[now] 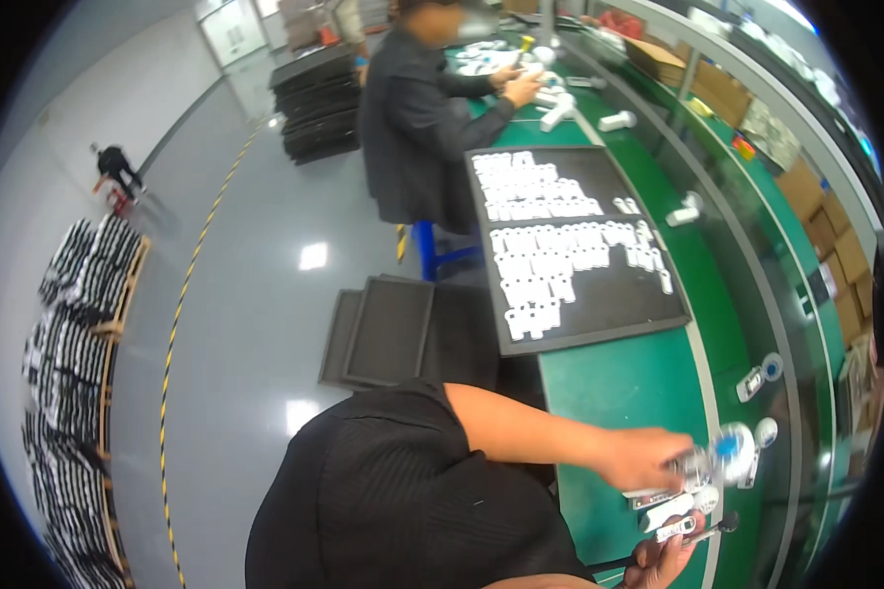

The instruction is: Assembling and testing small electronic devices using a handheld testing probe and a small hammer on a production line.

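Two hands: our left hand (648, 459) fingers grip a white part (732, 454); right hand (663, 562) fingers grip a dark tool (702, 535) just below, over the desk (619, 383).

So the big tray (580, 250) of small parts (550, 260) sits on the workbench (619, 388), beyond the left hand (648, 458). The right hand (670, 560) is nearer in, just beside the left. A co-worker (417, 118) sits farther along the bench. Empty trays (388, 332) lie on the floor, left of the bench.
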The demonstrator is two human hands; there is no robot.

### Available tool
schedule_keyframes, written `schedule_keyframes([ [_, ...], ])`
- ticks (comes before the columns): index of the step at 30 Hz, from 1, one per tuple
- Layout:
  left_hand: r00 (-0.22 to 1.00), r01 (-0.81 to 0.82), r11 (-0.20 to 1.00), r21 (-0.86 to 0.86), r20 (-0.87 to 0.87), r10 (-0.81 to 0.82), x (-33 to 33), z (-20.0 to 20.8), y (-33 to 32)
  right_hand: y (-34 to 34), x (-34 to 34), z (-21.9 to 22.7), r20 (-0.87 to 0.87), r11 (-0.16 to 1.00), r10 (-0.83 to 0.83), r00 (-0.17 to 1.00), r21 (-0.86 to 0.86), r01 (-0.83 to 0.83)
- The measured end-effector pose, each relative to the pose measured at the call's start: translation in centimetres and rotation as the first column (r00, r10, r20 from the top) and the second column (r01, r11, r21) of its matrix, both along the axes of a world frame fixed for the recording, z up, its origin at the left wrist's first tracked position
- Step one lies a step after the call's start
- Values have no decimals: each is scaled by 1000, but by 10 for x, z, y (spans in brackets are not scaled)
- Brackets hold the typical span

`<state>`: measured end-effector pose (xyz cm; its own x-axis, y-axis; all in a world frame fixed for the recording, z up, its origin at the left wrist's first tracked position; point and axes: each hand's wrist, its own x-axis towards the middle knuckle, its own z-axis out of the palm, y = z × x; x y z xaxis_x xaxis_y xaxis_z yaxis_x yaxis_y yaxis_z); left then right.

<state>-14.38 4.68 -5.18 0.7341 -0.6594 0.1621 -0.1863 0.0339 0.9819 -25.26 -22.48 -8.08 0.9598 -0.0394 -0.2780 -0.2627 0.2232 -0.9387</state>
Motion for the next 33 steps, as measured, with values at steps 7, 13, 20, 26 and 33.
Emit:
schedule_keyframes([
  [7,622,-6,903,-430,-709,-333,3,-38,19,-12,-32,6,48,995,-56,997,-75,60],
  [13,430,-54,859,-509,-789,-440,17,-86,9,5,-42,-9,201,945,-326,924,35,326],
  [20,455,53,816,-576,-713,-533,33,-89,-2,17,-11,-18,109,983,-158,981,114,146],
  [26,705,48,970,-237,-681,-200,18,-55,-36,42,2,-8,157,964,-256,954,116,240],
  [33,877,172,956,-237,-406,-258,5,-59,-47,52,18,-14,241,956,-286,927,7,293],
])
